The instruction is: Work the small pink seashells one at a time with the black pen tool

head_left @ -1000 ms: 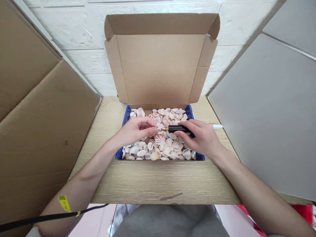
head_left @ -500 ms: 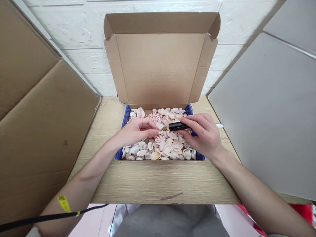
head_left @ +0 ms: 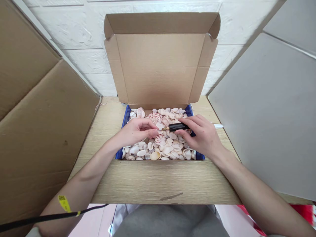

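My right hand (head_left: 203, 135) is closed around a black pen-like tool (head_left: 178, 127) with a narrow brass-coloured front end, held nearly level and pointing left. Thumb and fingers of my left hand (head_left: 142, 131) pinch together right at the tool's tip; whatever lies between them is too small to make out. Both hands hover over a shallow cardboard box with blue side walls (head_left: 125, 116). Many seashells fill it, mostly small pale ones (head_left: 168, 149), with a larger red-streaked scallop shell (head_left: 155, 117) toward the back and another streaked scallop (head_left: 160, 139) below the tool.
The box's brown lid (head_left: 160, 65) stands up behind it. Cardboard panels (head_left: 49, 131) rise on the left and a grey panel (head_left: 271, 115) on the right. A white pointed object (head_left: 218, 126) lies beyond my right hand on the wooden table (head_left: 163, 181). A black cable (head_left: 49, 217) crosses the lower left.
My right hand has shifted slightly left along the tool, its fingers repositioned on the black handle. The left hand and the shells look the same.
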### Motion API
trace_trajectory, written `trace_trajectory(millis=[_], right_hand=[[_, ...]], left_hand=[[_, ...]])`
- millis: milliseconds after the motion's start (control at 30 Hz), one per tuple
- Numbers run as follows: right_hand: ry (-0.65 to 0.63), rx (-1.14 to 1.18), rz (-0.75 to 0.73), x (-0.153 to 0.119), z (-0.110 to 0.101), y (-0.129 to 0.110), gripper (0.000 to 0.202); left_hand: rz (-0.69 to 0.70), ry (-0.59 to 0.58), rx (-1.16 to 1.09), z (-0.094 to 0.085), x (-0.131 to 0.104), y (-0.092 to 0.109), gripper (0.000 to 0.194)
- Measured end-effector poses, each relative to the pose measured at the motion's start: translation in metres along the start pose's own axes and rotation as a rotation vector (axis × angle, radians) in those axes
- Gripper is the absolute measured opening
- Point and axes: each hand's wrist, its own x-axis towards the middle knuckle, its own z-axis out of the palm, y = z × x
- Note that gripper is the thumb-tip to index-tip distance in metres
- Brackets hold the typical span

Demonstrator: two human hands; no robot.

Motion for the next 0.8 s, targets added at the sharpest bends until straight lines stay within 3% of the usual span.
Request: trace_trajectory(millis=[167,533,800], right_hand=[[-0.046,-0.02,-0.008,0.0005,-0.0029,-0.0009,0.025],[0.147,-0.018,-0.16,0.0038,-0.0055,-0.0016,0.032],[0.173,-0.042,-0.142,0.0046,-0.0053,-0.0029,0.033]], left_hand=[[0.005,-0.003,-0.008,-0.0012,0.0003,-0.0016,0.026],[0.005,-0.005,-0.033,-0.0001,0.0001,0.0005,0.022],[-0.001,-0.017,-0.038,0.0004,0.0005,0.0015,0.023]])
